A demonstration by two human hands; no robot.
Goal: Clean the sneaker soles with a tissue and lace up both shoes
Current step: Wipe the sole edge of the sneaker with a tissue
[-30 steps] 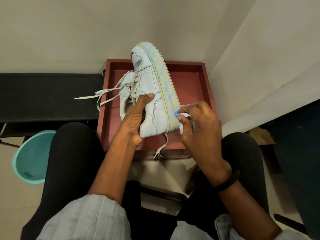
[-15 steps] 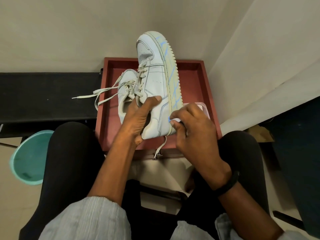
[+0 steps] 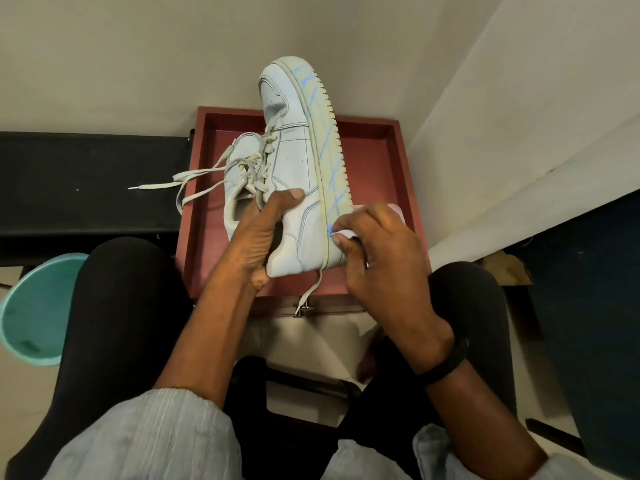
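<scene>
Head: left grip (image 3: 258, 233) holds smooth sneaker (image 3: 294, 161); right grip (image 3: 384, 258) pinches crumpled tissue (image 3: 343, 233) on ridged sole (image 3: 329, 143).

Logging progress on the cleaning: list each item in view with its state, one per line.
Held sneaker: lifted above the red tray, on its side, toe pointing away.
Sole edge: crossed with blue marks.
Second sneaker: lying in the red tray.
Laces: untied, ends trailing left past the red tray.
Tissue: pinched against the sole edge near the heel.
Left hand: grips the held sneaker.
Right hand: pinches the tissue.
Teal bin: upright, open-topped.
</scene>
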